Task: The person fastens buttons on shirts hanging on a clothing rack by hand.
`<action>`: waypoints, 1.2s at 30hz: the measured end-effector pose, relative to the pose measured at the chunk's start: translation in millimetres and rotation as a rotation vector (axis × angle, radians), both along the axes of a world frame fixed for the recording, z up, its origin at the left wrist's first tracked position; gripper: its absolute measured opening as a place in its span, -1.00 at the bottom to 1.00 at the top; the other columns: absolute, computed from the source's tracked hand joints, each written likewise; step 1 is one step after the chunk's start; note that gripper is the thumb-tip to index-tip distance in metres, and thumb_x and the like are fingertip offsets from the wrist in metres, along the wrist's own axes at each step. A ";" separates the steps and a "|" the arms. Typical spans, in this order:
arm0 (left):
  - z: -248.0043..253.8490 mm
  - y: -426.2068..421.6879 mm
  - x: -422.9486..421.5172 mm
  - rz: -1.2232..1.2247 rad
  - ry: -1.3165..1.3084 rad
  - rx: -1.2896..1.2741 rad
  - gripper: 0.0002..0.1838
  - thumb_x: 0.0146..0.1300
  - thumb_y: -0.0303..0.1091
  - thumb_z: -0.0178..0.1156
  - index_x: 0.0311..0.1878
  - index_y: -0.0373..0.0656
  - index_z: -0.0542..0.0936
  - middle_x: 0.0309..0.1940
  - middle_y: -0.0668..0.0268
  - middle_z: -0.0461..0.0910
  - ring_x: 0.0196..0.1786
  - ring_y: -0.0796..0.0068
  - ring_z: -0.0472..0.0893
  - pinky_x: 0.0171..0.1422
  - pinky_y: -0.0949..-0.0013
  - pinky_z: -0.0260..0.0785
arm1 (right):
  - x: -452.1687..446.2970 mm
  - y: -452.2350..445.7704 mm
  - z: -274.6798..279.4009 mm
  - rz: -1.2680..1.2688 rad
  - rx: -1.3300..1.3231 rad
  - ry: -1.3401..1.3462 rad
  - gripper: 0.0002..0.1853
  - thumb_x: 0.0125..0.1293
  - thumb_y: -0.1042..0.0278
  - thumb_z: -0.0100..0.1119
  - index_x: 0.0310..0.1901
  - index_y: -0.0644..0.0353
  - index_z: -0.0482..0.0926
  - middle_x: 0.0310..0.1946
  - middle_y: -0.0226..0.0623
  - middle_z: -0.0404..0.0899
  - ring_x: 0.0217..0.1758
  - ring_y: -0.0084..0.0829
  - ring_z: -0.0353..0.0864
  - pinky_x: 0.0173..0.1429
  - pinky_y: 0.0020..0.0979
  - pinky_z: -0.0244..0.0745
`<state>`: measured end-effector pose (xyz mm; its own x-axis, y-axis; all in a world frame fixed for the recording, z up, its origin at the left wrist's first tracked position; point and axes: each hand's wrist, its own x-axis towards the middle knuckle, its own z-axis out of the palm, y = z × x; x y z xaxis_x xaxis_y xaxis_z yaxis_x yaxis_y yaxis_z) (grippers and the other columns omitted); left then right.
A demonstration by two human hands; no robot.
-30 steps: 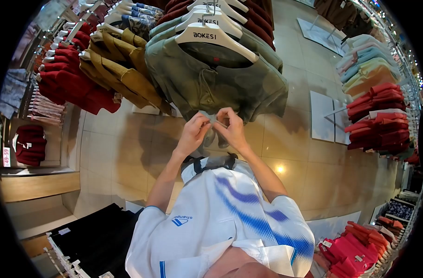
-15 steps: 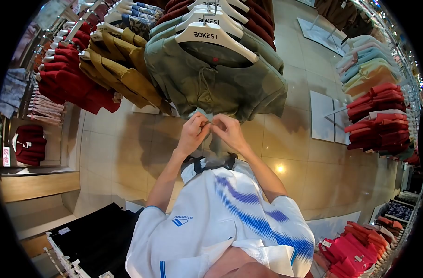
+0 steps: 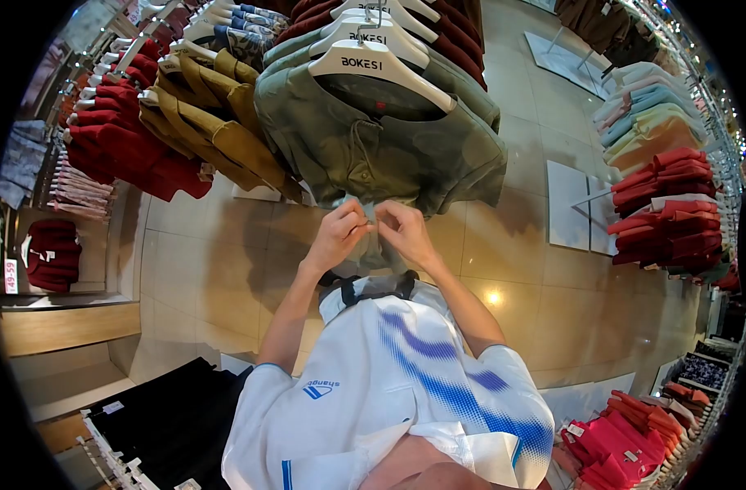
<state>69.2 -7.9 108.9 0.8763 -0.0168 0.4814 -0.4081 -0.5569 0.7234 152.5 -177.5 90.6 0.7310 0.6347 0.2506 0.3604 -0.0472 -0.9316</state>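
A grey-green shirt (image 3: 422, 163) hangs in front of me on a white hanger (image 3: 381, 72) marked BOKESI. Buttons run down its front below a tie at the neck. At the lower front edge, my left hand (image 3: 339, 235) pinches the cloth with bent fingers. Close beside it on the right, my right hand (image 3: 406, 233) also has thumb and fingers closed on the shirt front. A small button may lie between the fingertips, but it is too small to make out. Part of the shirt dangles below the hands.
Mustard garments (image 3: 214, 122) and red garments (image 3: 132, 139) hang to the left. Red and pastel clothes (image 3: 659, 188) line the right side. Black garments (image 3: 173, 416) lie on a rack at lower left, and a pink garment (image 3: 622, 441) hangs at lower right.
The fingertips have shifted slightly, with the right hand a little more upright. More of the cloth shows below and between the hands. The hanger and racks look the same.
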 end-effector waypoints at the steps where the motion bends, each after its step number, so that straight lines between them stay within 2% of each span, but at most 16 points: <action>1: 0.4 1.3 -0.1 -0.012 0.030 0.007 -0.73 0.10 -0.62 0.34 -0.38 -0.27 0.36 -0.39 0.19 0.39 -0.38 0.13 0.46 -0.31 0.24 0.33 | -0.3 0.0 2.1 0.007 0.000 0.004 -0.80 0.13 0.56 0.27 -0.17 0.25 0.59 -0.41 -0.33 0.55 -0.53 -0.50 0.46 -0.40 -0.45 0.36; 9: -1.0 5.5 2.5 0.023 0.074 0.218 -0.70 0.11 -0.52 0.35 -0.46 -0.26 0.34 -0.40 0.16 0.41 -0.39 0.03 0.46 -0.35 0.15 0.30 | 2.8 0.9 -2.0 0.024 0.008 -0.052 -0.82 0.15 0.58 0.25 -0.18 0.25 0.59 -0.40 -0.35 0.57 -0.54 -0.53 0.45 -0.42 -0.46 0.35; 12: -3.1 7.9 4.1 0.027 0.052 0.240 -0.71 0.13 -0.47 0.36 -0.46 -0.23 0.37 -0.42 0.19 0.43 -0.38 0.05 0.49 -0.35 0.13 0.31 | 4.1 0.6 -4.8 0.034 0.020 0.010 -0.83 0.16 0.57 0.25 -0.19 0.26 0.59 -0.40 -0.38 0.57 -0.55 -0.57 0.42 -0.42 -0.47 0.32; 14: -2.4 9.6 4.2 0.000 0.009 0.237 -0.79 0.12 -0.55 0.35 -0.39 -0.25 0.45 -0.43 0.19 0.41 -0.38 0.10 0.50 -0.34 0.19 0.32 | 4.5 0.9 -6.5 0.042 0.013 0.095 -0.85 0.17 0.57 0.26 -0.20 0.27 0.59 -0.43 -0.39 0.57 -0.56 -0.60 0.37 -0.44 -0.48 0.29; 18: -1.3 10.1 4.3 -0.006 -0.007 0.181 -0.78 0.11 -0.54 0.37 -0.39 -0.25 0.45 -0.44 0.19 0.40 -0.39 0.11 0.48 -0.34 0.19 0.31 | 5.5 0.9 -7.9 0.042 0.005 0.117 -0.85 0.17 0.56 0.27 -0.20 0.27 0.59 -0.47 -0.40 0.56 -0.57 -0.63 0.33 -0.45 -0.49 0.25; 26: 3.1 11.0 1.5 0.013 -0.084 0.357 -0.71 0.02 -0.50 0.43 -0.43 -0.18 0.42 -0.44 0.31 0.43 -0.39 0.20 0.47 -0.36 0.21 0.32 | 6.4 2.1 -13.3 0.061 0.044 0.243 -0.85 0.18 0.54 0.29 -0.20 0.26 0.59 -0.49 -0.51 0.53 -0.55 -0.72 0.27 -0.45 -0.54 0.20; 30: 4.3 10.3 0.8 0.016 -0.091 0.361 -0.70 0.02 -0.49 0.42 -0.43 -0.19 0.40 -0.44 0.29 0.43 -0.39 0.19 0.47 -0.35 0.20 0.33 | 7.3 1.6 -15.0 0.066 0.046 0.279 -0.84 0.18 0.55 0.29 -0.19 0.26 0.60 -0.48 -0.54 0.51 -0.53 -0.74 0.25 -0.43 -0.56 0.20; 36: 4.5 14.1 -7.0 -0.012 -0.065 0.202 -0.81 0.19 -0.59 0.29 -0.37 -0.25 0.43 -0.44 0.22 0.41 -0.40 0.19 0.47 -0.34 0.26 0.32 | 8.9 -0.1 -12.8 0.056 0.120 0.343 -0.85 0.21 0.56 0.28 -0.17 0.27 0.61 -0.44 -0.58 0.52 -0.48 -0.77 0.25 -0.41 -0.59 0.17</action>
<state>62.2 6.3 113.5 0.8426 -0.1294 0.5228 -0.4581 -0.6827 0.5693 161.5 -177.6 77.8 0.7502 0.6573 0.0716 0.0247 0.0803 -0.9965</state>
